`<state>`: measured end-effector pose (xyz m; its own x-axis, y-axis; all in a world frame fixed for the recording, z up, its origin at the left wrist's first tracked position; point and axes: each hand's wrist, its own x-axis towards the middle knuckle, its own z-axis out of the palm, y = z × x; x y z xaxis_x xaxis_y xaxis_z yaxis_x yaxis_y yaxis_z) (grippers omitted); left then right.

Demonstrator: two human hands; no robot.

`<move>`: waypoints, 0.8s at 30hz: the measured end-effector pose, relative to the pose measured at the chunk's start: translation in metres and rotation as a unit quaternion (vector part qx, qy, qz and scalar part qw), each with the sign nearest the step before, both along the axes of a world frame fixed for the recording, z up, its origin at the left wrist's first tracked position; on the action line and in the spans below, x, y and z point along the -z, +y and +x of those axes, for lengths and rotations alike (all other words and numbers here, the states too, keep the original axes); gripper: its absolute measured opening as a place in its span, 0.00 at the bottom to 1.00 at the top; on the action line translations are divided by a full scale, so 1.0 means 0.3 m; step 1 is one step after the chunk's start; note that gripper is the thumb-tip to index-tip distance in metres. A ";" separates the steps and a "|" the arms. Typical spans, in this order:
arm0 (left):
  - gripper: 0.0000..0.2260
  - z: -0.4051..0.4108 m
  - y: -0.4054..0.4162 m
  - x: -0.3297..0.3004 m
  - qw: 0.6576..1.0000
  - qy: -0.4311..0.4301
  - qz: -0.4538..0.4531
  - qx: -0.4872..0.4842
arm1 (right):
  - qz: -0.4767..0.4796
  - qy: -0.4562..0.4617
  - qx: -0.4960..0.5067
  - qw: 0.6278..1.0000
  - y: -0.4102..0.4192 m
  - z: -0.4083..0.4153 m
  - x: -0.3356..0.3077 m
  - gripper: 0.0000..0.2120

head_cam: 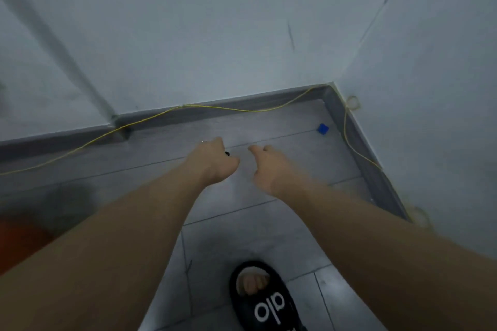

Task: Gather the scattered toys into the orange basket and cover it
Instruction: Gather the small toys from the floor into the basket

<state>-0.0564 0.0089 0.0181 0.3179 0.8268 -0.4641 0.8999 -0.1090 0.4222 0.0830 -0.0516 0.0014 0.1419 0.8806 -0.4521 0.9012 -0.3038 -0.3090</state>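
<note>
Fingers curled, left hand (215,160); right hand (265,166) relaxed, both outstretched.

**Both arms reach toward a room corner**

The left hand (215,158) is curled, with a small dark thing (227,153) just showing at its fingers; what it is cannot be told. The right hand (265,166) hangs loosely curled beside it, apart. A blue block (322,129) lies on the grey floor (295,236) at centre right, near the skirting. A yellow cord (215,107) runs along the wall base. An orange shape (18,242) blurs at lower left. A black slipper (265,301) sits at bottom centre.
</note>
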 end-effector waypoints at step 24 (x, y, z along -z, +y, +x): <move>0.20 0.615 -0.224 0.503 0.989 0.057 -0.055 0.121 | -0.074 0.101 0.250 0.960 -0.568 0.454 0.563 0.27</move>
<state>0.1283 -0.0584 -0.1329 0.4416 0.6755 -0.5905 0.8951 -0.2872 0.3409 0.2192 -0.2221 -0.1675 0.4271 0.6486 -0.6300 0.5572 -0.7375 -0.3816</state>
